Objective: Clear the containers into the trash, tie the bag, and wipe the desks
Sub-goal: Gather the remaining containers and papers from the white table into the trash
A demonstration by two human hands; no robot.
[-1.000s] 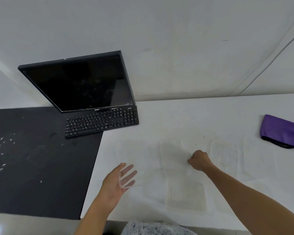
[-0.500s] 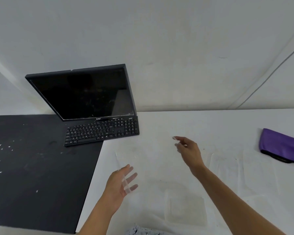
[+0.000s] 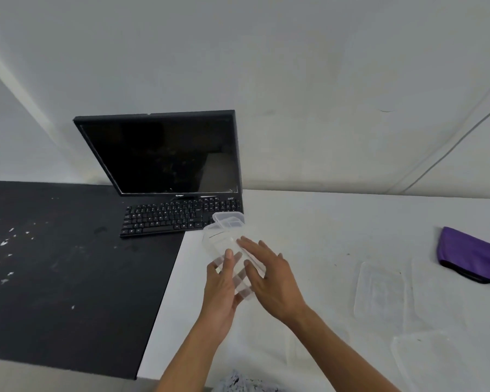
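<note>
Honestly, the thing most likely to go sideways is the grip on those clear containers point(image 3: 229, 251). They're held up above the white desk point(image 3: 309, 222), just in front of the keyboard point(image 3: 178, 216), and look like a nested stack, with a second rim poking out at the far end. The left hand point(image 3: 221, 287) is wrapped around the near end from below, fingers curled on the wall, so it's grasping the stack. The right hand point(image 3: 272, 275) is laid flat against the side with fingers spread. It's touching or about to touch, not closed around anything.

My guess: thin, slick plastic plus a one-handed hold means the inner tub could slide out of the outer one if the stack tips forward, and it would land on the keyboard or bounce onto the black desk point(image 3: 54, 264). Squeezing harder probably just flexes the walls.

Material-wise, the tubs are rectangular with rounded corners, nearly see-through, smooth and glossy. More flat clear pieces point(image 3: 379, 290), lids or shallow trays, lie on the white desk to the right, and they're so transparent against the white top that missing one seems easy. A soft purple cloth point(image 3: 470, 253) sits folded at the far right. The black desk is matte and speckled with white flecks. The monitor point(image 3: 164, 154) is dark and a bit dusty.

No trash bag that I can make out for sure, only something mottled at the bottom edge.
</note>
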